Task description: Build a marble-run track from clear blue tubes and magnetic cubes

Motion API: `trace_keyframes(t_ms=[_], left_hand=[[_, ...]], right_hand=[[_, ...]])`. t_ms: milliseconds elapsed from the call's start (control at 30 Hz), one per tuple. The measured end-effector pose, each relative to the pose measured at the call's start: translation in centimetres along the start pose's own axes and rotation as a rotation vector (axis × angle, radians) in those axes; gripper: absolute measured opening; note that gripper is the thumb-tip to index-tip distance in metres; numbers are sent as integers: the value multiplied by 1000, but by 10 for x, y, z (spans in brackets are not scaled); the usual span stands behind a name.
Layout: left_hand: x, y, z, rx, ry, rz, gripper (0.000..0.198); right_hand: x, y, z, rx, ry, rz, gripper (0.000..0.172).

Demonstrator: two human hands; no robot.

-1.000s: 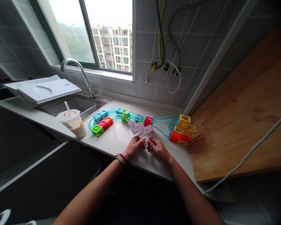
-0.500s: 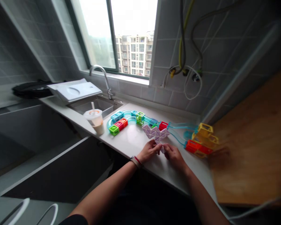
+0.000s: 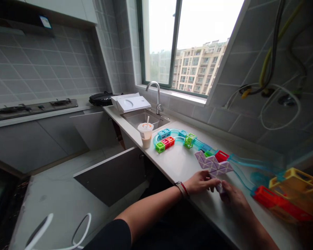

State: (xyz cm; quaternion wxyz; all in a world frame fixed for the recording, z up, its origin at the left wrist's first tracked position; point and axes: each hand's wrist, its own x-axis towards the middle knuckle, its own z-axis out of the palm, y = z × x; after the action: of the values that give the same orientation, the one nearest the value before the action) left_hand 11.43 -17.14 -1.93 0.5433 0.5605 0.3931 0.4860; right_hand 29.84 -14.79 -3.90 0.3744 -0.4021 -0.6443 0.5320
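Note:
A light purple twisty snake puzzle [image 3: 213, 164], made of triangular segments, is folded into a zigzag fan above the white counter. Its lower end runs down between my two hands. My left hand [image 3: 201, 182] closes on this end from the left, with a red band and a pale strap round the wrist. On the other side, my right hand [image 3: 232, 196] pinches the same end between thumb and fingers. Part of the puzzle is hidden behind the fingers. Just beyond it, a red track block [image 3: 221, 156] belongs to a toy track with clear blue rails [image 3: 202, 145].
A lidded drink cup [image 3: 146, 134] with a straw stands by the counter's front edge, left of green and red blocks [image 3: 165, 144]. Behind it are a sink [image 3: 129, 118] and faucet [image 3: 158, 100]. Yellow blocks [image 3: 296, 184] rise at the right. A cabinet door [image 3: 106, 177] hangs open below.
My view has swung left, so the counter, toys and hands now appear farther right, and the stove has come into view. Both hands keep hold of the twisty snake puzzle.

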Motion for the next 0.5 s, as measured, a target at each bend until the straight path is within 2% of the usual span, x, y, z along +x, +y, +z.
trace_keyframes(t_ms=[100,233,333,500], left_hand=[[4,-7,3,-35,39,19,58],[10,-11,5,-39,87,42,55],[12,-10,6,-8,84,45,50],[7,-2,10,44,25,41,46]], right_hand=[[1,-4,-1,50,-79,59,51],[3,-9,-3,-55,16,-54,52],[5,-9,-4,-86,72,-86,50],[6,-10,-3,-11,31,-61,47]])
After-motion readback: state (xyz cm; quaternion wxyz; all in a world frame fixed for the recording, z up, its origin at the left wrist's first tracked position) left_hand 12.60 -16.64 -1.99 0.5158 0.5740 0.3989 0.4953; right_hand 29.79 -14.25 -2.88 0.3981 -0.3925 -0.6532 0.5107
